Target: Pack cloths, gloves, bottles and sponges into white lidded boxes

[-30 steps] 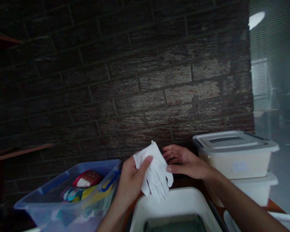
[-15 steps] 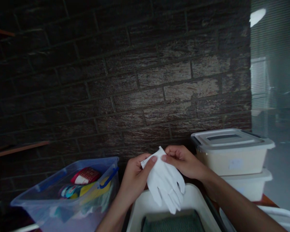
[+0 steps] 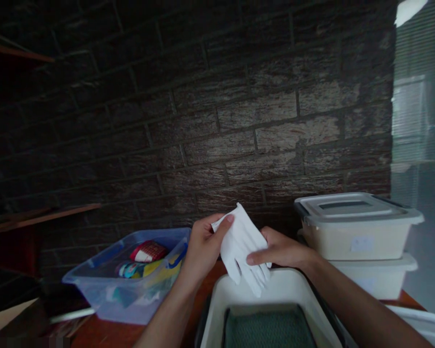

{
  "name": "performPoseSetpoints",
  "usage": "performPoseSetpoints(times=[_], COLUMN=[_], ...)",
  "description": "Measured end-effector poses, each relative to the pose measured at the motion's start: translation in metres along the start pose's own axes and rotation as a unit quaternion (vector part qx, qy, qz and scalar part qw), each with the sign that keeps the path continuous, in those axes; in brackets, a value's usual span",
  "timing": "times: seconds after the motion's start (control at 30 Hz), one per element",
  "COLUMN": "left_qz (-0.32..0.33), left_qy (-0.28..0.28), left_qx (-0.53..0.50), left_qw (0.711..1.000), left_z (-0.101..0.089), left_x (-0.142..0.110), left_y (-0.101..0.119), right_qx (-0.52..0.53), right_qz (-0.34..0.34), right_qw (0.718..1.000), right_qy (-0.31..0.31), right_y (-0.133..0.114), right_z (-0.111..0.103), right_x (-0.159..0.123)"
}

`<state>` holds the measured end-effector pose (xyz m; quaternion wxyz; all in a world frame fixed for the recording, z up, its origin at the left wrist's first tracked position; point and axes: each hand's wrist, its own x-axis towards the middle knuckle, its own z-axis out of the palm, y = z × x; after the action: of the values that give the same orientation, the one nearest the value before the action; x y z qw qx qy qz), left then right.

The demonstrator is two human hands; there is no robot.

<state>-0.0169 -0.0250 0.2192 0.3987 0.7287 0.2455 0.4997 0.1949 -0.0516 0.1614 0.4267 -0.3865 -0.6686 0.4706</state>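
Observation:
White fabric gloves (image 3: 241, 241), seemingly laid together, hang between both hands with their fingers pointing down. My left hand (image 3: 206, 241) pinches the cuff at the upper left, thumb on the front. Lower on the right side, my right hand (image 3: 279, 249) grips them near the glove fingers, its thumb pressed on the front and its other fingers behind. Just below is an open white bin (image 3: 221, 295) with a folded dark green cloth (image 3: 268, 331) inside. The glove fingertips hang over the bin's far end.
To the left, a clear blue-tinted bin (image 3: 130, 302) holds a red packet (image 3: 148, 251) and other items. Two lidded cream boxes (image 3: 362, 237) are stacked at right. A white lid (image 3: 420, 321) lies at lower right. Behind stands a dark brick wall (image 3: 203, 121); wooden shelves (image 3: 68, 211) jut in from the left.
My right hand has slid from the cuff down to the finger end of the gloves. My left hand still holds the cuff. The view has shifted left.

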Motion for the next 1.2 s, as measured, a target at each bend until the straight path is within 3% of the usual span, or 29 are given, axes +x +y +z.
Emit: performPoseSetpoints(times=[0.13, 0.3, 0.53, 0.63, 0.77, 0.93, 1.07, 1.2], left_qz=[0.012, -0.053, -0.081, -0.095, -0.169, -0.245, -0.184, -0.014], left_qy=[-0.017, -0.109, -0.130, -0.132, -0.146, -0.179, -0.241, -0.305], left_qx=[0.041, 0.058, 0.060, 0.035, -0.001, -0.026, 0.044, 0.199], left_qw=[0.999, 0.991, 0.986, 0.986, 0.975, 0.952, 0.952, 0.931], left_z=[-0.018, -0.040, -0.044, -0.038, -0.027, -0.012, -0.004, 0.001], left_x=[0.010, 0.014, 0.012, 0.006, -0.010, -0.028, -0.024, -0.013], left_y=[0.021, 0.043, 0.052, 0.050, 0.029, 0.001, 0.012, 0.041], right_qx=[0.080, 0.162, 0.178, 0.188, 0.192, 0.149, 0.056, 0.002], right_qz=[-0.036, -0.019, 0.005, 0.041, 0.109, 0.167, 0.138, 0.063], right_qw=[0.996, 0.986, 0.983, 0.981, 0.974, 0.974, 0.989, 0.998], right_qy=[-0.014, -0.028, -0.053, -0.028, 0.041, 0.044, 0.001, -0.023], right_y=[-0.007, -0.008, -0.011, -0.011, -0.004, 0.003, 0.002, 0.003], right_z=[-0.002, -0.004, 0.006, 0.007, 0.000, -0.010, -0.010, 0.001], right_x=[-0.001, 0.004, -0.002, -0.023, -0.057, -0.088, -0.096, -0.086])
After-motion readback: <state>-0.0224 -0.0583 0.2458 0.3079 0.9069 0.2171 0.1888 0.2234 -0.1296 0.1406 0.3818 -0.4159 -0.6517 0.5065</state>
